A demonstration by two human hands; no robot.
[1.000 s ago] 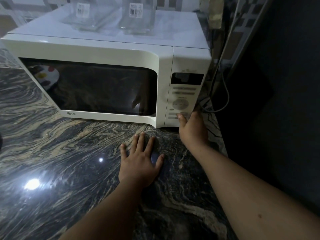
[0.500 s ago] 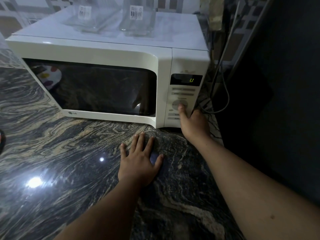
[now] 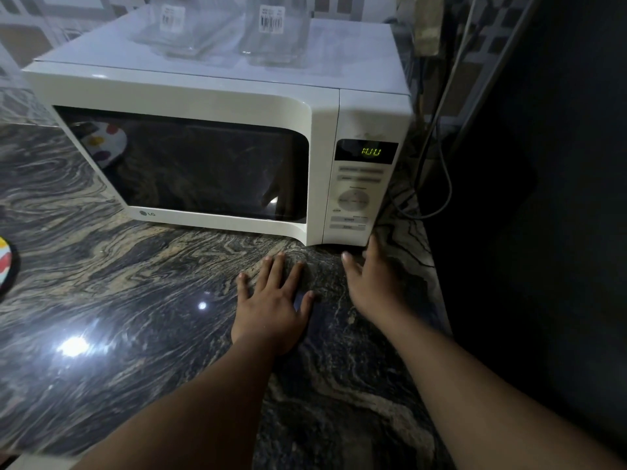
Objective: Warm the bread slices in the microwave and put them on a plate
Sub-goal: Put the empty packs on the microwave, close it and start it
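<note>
A white microwave (image 3: 217, 96) stands on the dark marbled counter (image 3: 101, 300) with its door closed and its window dark. Green digits glow on its display (image 3: 370, 151) above the control panel (image 3: 353, 201). My left hand (image 3: 271, 307) rests flat on the counter in front of the door, fingers spread. Just below the control panel, my right hand (image 3: 373, 283) is near the counter with relaxed fingers and holds nothing. The bread slices are hidden. A plate with coloured spots (image 3: 5, 262) shows at the left edge and is mirrored in the door glass.
Two clear glass containers (image 3: 274, 28) with barcode labels sit on top of the microwave. A grey power cable (image 3: 441, 184) hangs to the right of it. A dark wall or appliance (image 3: 543, 198) closes off the right side.
My right hand left the control panel's dial and dropped to the counter below it. The display went from dark, to one digit, to several green digits. My left hand stayed put.
</note>
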